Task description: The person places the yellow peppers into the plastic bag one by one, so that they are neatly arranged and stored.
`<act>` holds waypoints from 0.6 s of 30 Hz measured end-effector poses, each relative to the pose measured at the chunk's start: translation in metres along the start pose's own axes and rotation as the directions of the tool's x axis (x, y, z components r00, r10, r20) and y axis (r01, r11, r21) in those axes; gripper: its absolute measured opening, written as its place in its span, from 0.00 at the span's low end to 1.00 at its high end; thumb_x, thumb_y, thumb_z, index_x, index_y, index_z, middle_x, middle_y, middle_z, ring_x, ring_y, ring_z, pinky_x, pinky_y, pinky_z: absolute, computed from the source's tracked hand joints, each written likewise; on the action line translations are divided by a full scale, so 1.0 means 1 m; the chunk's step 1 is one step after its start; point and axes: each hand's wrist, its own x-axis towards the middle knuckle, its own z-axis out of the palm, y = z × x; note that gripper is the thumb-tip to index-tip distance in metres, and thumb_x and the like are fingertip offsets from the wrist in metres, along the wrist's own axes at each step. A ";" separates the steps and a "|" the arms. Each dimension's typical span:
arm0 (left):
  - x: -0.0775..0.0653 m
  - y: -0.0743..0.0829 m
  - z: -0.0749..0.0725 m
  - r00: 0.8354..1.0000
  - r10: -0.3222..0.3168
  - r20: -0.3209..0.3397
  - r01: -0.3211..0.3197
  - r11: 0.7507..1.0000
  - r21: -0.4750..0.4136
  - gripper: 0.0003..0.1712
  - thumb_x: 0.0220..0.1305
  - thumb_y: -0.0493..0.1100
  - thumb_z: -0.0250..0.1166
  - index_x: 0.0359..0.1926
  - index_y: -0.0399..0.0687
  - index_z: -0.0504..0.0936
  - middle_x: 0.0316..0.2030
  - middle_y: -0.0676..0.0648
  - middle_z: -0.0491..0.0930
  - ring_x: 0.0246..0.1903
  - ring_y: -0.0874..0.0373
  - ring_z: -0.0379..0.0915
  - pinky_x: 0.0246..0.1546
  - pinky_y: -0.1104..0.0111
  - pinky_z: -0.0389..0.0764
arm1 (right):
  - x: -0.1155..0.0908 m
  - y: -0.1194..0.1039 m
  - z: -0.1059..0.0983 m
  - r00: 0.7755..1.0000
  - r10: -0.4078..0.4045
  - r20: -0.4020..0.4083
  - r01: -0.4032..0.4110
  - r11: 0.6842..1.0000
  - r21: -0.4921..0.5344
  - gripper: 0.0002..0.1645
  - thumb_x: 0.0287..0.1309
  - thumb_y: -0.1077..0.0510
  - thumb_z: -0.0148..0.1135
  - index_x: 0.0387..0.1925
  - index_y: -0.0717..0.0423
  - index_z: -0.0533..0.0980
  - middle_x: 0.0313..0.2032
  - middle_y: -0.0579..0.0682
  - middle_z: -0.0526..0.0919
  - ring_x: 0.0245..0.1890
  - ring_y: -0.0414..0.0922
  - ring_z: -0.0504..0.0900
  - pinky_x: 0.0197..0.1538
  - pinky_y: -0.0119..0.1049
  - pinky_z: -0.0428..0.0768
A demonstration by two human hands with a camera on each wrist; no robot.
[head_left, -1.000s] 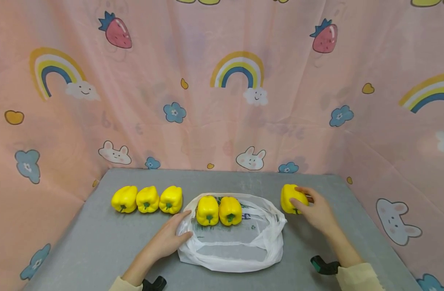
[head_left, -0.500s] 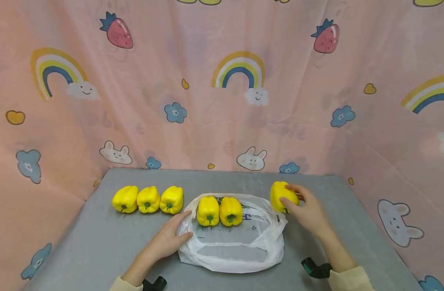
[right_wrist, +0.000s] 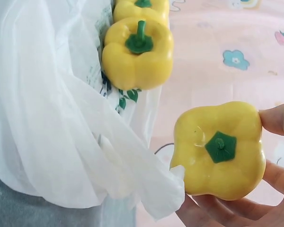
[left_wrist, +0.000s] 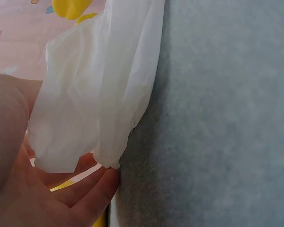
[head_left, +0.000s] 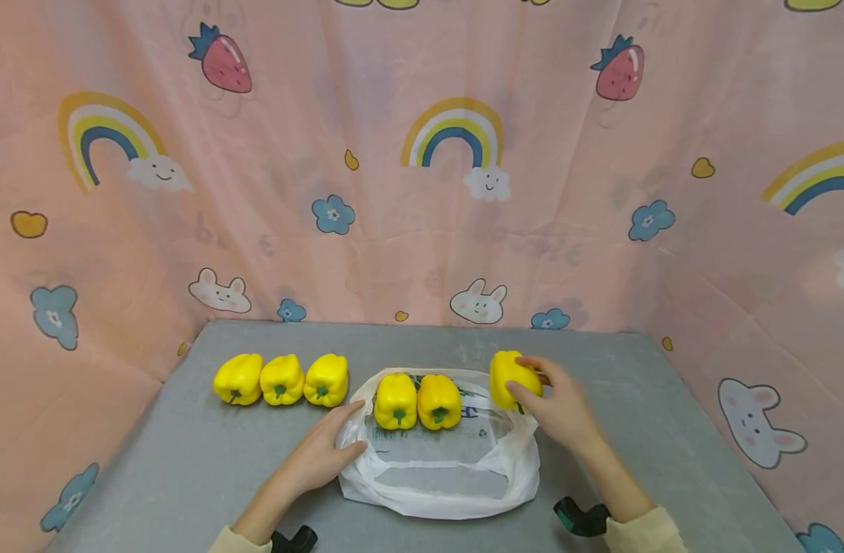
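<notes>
My right hand (head_left: pixel 563 407) grips a yellow bell pepper (head_left: pixel 513 379) between thumb and fingers, over the right rim of a white plastic bag (head_left: pixel 438 499). The right wrist view shows this pepper's green stem end (right_wrist: pixel 221 146) facing the camera, close beside the bag's rim. Two more yellow peppers, a left one (head_left: pixel 395 401) and a right one (head_left: pixel 438 402), sit side by side in the bag's wide mouth. With fingers fairly straight and thumb spread apart, my left hand (head_left: pixel 321 453) touches the bag's left side. Its fingertips lie against the white plastic (left_wrist: pixel 85 104) in the left wrist view.
Left of the bag, three yellow peppers (head_left: pixel 281 379) stand in a row on the grey table (head_left: pixel 187 468). A pink printed curtain (head_left: pixel 366 253) rises behind the table and along its sides.
My right hand has carried its pepper leftward, from the table right of the bag to over the bag's right rim. The left hand, bag and other peppers stay put.
</notes>
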 end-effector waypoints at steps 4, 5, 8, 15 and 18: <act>0.000 0.000 0.000 1.000 -0.002 0.000 0.002 1.000 0.000 0.36 0.66 0.44 0.69 0.73 0.49 0.69 0.70 0.39 0.68 0.71 0.38 0.60 0.68 0.38 0.61 | -0.001 -0.008 0.002 1.000 -0.007 -0.006 0.007 1.000 0.012 0.32 0.67 0.46 0.66 0.65 0.60 0.73 0.64 0.63 0.73 0.59 0.62 0.74 0.54 0.57 0.81; 0.000 0.000 0.000 1.000 -0.003 0.000 0.003 1.000 0.000 0.36 0.66 0.44 0.69 0.73 0.49 0.68 0.70 0.39 0.68 0.71 0.38 0.60 0.68 0.38 0.61 | -0.002 -0.010 0.002 1.000 -0.009 -0.007 0.009 1.000 0.015 0.32 0.67 0.47 0.66 0.64 0.60 0.74 0.64 0.63 0.73 0.59 0.62 0.73 0.54 0.57 0.81; 0.000 0.000 -0.001 1.000 -0.004 -0.002 0.004 1.000 -0.002 0.36 0.66 0.44 0.69 0.73 0.49 0.68 0.70 0.39 0.68 0.71 0.38 0.60 0.69 0.38 0.61 | -0.001 -0.015 0.003 1.000 -0.017 -0.007 0.017 1.000 0.020 0.31 0.66 0.48 0.67 0.64 0.60 0.74 0.63 0.62 0.74 0.59 0.61 0.73 0.55 0.57 0.81; 0.000 -0.001 -0.001 1.000 -0.012 0.004 0.012 1.000 -0.003 0.37 0.66 0.45 0.69 0.74 0.50 0.68 0.71 0.40 0.67 0.71 0.38 0.60 0.68 0.38 0.60 | 0.002 -0.021 0.005 0.999 -0.042 -0.017 0.043 0.999 0.028 0.30 0.65 0.49 0.68 0.63 0.60 0.74 0.62 0.61 0.75 0.57 0.60 0.74 0.52 0.52 0.82; 0.001 -0.002 0.000 1.000 -0.006 0.003 0.006 1.000 -0.001 0.36 0.67 0.45 0.69 0.74 0.50 0.68 0.71 0.40 0.67 0.71 0.38 0.60 0.69 0.38 0.61 | 0.002 -0.020 0.006 0.998 -0.066 -0.020 0.066 0.997 0.031 0.30 0.65 0.50 0.69 0.63 0.59 0.75 0.61 0.61 0.76 0.56 0.59 0.75 0.49 0.49 0.82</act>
